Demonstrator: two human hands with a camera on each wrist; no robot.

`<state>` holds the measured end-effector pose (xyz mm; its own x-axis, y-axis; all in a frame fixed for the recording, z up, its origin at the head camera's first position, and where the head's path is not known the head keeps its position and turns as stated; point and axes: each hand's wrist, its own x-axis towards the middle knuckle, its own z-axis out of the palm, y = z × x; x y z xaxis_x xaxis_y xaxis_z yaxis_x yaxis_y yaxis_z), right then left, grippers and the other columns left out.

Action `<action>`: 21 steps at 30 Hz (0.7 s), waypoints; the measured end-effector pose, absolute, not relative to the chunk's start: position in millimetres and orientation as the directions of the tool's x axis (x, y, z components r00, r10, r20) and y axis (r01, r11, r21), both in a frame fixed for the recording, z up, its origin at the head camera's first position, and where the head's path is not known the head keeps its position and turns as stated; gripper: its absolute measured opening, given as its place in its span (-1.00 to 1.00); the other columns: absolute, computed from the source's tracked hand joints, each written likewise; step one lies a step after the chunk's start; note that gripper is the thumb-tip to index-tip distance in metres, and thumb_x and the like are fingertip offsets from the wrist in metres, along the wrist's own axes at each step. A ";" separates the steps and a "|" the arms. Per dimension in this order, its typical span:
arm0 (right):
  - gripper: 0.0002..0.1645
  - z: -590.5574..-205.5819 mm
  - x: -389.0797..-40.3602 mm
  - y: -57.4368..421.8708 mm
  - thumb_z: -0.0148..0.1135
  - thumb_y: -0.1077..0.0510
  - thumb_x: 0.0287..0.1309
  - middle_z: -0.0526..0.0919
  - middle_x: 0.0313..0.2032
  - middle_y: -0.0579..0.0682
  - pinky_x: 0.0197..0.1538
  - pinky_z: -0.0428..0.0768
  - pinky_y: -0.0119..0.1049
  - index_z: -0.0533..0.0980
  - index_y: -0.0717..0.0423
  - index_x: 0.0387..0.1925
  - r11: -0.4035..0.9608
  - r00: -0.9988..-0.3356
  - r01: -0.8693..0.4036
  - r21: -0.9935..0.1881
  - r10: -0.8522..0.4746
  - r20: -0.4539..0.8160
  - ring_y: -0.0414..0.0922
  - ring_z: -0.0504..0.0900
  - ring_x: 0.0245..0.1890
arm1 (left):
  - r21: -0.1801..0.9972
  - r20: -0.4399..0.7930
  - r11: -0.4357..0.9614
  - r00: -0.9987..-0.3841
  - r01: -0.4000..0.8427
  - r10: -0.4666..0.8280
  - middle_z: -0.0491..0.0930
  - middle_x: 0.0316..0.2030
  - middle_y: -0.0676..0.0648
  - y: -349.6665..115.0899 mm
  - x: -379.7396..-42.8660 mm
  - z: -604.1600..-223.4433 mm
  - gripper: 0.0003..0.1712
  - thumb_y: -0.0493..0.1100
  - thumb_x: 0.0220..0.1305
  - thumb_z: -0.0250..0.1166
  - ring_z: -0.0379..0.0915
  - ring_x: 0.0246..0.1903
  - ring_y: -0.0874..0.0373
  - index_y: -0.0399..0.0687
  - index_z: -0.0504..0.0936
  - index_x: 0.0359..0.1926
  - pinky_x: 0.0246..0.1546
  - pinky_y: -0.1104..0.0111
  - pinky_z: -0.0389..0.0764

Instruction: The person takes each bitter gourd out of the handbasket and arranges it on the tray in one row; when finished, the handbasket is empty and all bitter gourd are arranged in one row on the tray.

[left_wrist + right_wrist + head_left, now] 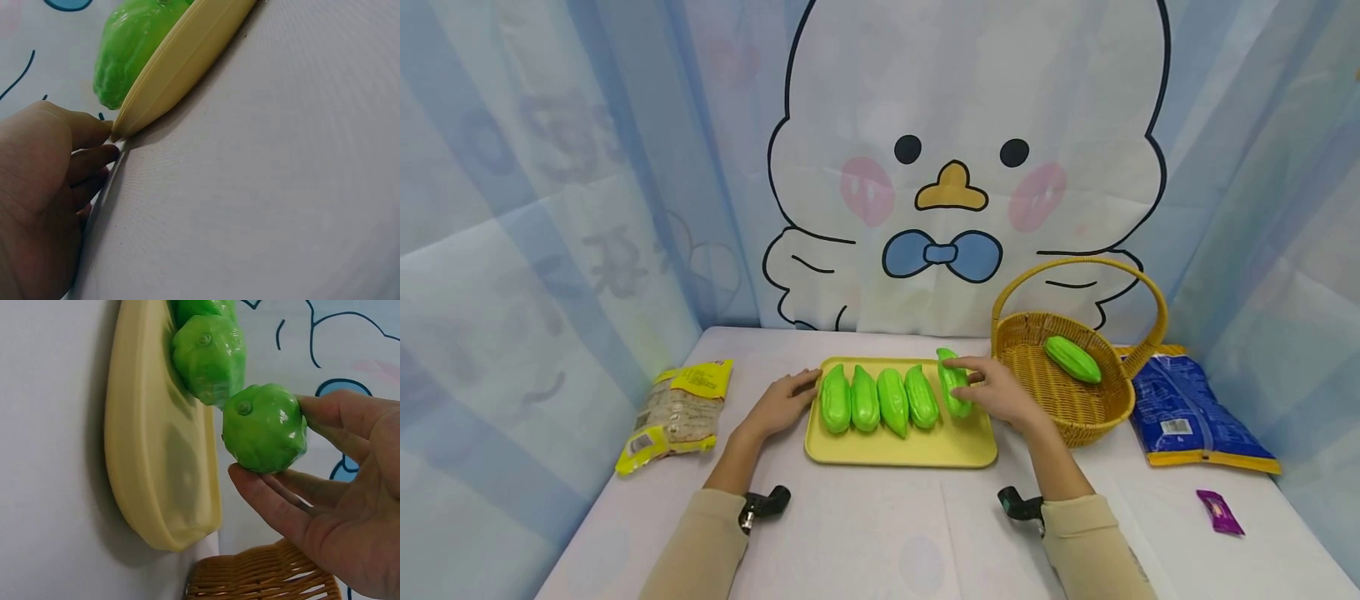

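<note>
A row of ridged green toy gourds (865, 398) lies on a shallow yellow tray (895, 452). Another green gourd (265, 428), at the right end of the row, is held between the thumb and fingers of my right hand (1000, 392). The right wrist view shows it raised off the tray, its stem end facing the camera. My left hand (786, 404) is at the tray's left edge. In the left wrist view its thumb and fingertips pinch the tray's rim (125, 122), near a gourd (131, 53).
A wicker basket (1037, 385) with a tall handle stands right of the tray, one green gourd (1072, 359) inside. Beside it lies a blue packet (1195, 412), with a small purple packet (1221, 512) nearer. A yellow packet (677, 412) is at left. Curtains (730, 167) enclose the table.
</note>
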<state>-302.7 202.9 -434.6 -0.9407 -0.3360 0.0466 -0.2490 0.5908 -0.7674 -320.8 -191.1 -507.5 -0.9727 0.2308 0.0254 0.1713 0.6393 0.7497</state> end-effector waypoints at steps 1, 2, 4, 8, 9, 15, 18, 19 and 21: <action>-0.43 -435.1 -303.0 202.4 0.36 0.19 0.32 0.49 0.41 0.20 0.02 0.69 -0.08 0.56 0.02 0.35 0.595 -0.939 -0.251 -0.764 -0.340 0.044 0.25 0.55 0.21 | 0.750 0.025 0.639 -0.973 0.171 0.230 0.29 0.55 -0.17 -191.3 -320.8 -507.7 -0.42 -0.04 0.61 0.09 0.10 0.59 -0.11 -0.01 0.36 0.55 0.70 -0.02 -0.13; -0.43 -435.7 -303.4 202.0 0.36 0.19 0.32 0.49 0.41 0.20 0.01 0.69 -0.10 0.56 0.01 0.35 0.599 -0.940 -0.248 -0.761 -0.339 0.040 0.25 0.56 0.21 | 0.751 0.026 0.638 -0.973 0.172 0.231 0.29 0.55 -0.17 -191.4 -320.9 -507.9 -0.42 -0.04 0.61 0.09 0.09 0.59 -0.11 -0.02 0.36 0.55 0.70 -0.02 -0.13; -0.43 -437.2 -304.3 201.1 0.36 0.20 0.32 0.49 0.40 0.21 -0.03 0.70 -0.13 0.56 0.01 0.35 0.603 -0.940 -0.241 -0.761 -0.340 0.029 0.25 0.57 0.19 | 0.750 0.031 0.637 -0.971 0.178 0.235 0.29 0.55 -0.17 -191.7 -321.4 -508.5 -0.42 -0.05 0.62 0.09 0.09 0.60 -0.11 -0.02 0.36 0.55 0.70 -0.02 -0.13; -0.42 -441.2 -306.4 199.0 0.36 0.21 0.31 0.51 0.37 0.25 -0.13 0.68 -0.23 0.56 0.03 0.36 0.610 -0.940 -0.233 -0.757 -0.342 0.013 0.19 0.61 0.11 | 0.747 0.046 0.635 -0.968 0.198 0.247 0.31 0.53 -0.18 -192.3 -322.7 -509.1 -0.43 -0.07 0.62 0.09 0.10 0.59 -0.11 -0.06 0.36 0.54 0.70 -0.01 -0.12; -0.41 -442.0 -306.7 198.4 0.36 0.21 0.31 0.51 0.36 0.27 -0.17 0.67 -0.25 0.55 0.04 0.36 0.608 -0.939 -0.230 -0.760 -0.344 0.010 0.17 0.61 0.07 | 0.747 0.049 0.633 -0.967 0.201 0.249 0.32 0.53 -0.18 -192.5 -323.0 -509.0 -0.43 -0.07 0.62 0.09 0.10 0.59 -0.11 -0.06 0.36 0.54 0.70 -0.01 -0.12; -0.41 -446.9 -306.5 195.9 0.35 0.21 0.32 0.47 0.40 0.23 -0.22 0.60 -0.29 0.54 0.02 0.37 0.606 -0.943 -0.202 -0.770 -0.333 -0.015 0.08 0.58 0.02 | 0.750 0.044 0.632 -0.969 0.193 0.243 0.31 0.54 -0.17 -192.5 -322.4 -509.0 -0.43 -0.06 0.61 0.09 0.10 0.59 -0.11 -0.05 0.36 0.54 0.70 -0.01 -0.13; -0.42 -449.1 -306.2 195.7 0.33 0.20 0.34 0.42 0.45 0.19 -0.13 0.61 -0.25 0.53 0.00 0.38 0.614 -0.944 -0.195 -0.765 -0.328 -0.023 0.14 0.55 0.13 | 0.752 0.042 0.632 -0.970 0.188 0.238 0.30 0.54 -0.17 -192.3 -322.3 -509.4 -0.42 -0.05 0.62 0.09 0.10 0.59 -0.11 -0.04 0.36 0.54 0.70 -0.01 -0.14; -0.42 -450.0 -306.5 195.8 0.32 0.19 0.35 0.40 0.48 0.18 -0.09 0.62 -0.22 0.53 0.00 0.38 0.618 -0.943 -0.198 -0.761 -0.331 -0.023 0.16 0.54 0.17 | 0.752 0.042 0.632 -0.970 0.187 0.238 0.30 0.54 -0.17 -192.2 -322.2 -509.3 -0.42 -0.05 0.62 0.09 0.10 0.59 -0.12 -0.04 0.36 0.55 0.70 -0.02 -0.14; -0.42 -450.9 -306.7 196.2 0.30 0.19 0.37 0.38 0.49 0.19 -0.02 0.63 -0.16 0.52 0.00 0.39 0.620 -0.942 -0.201 -0.758 -0.335 -0.024 0.22 0.52 0.23 | 0.752 0.040 0.633 -0.971 0.185 0.237 0.30 0.54 -0.17 -192.0 -322.2 -509.2 -0.42 -0.05 0.62 0.09 0.10 0.59 -0.12 -0.03 0.36 0.55 0.70 -0.02 -0.14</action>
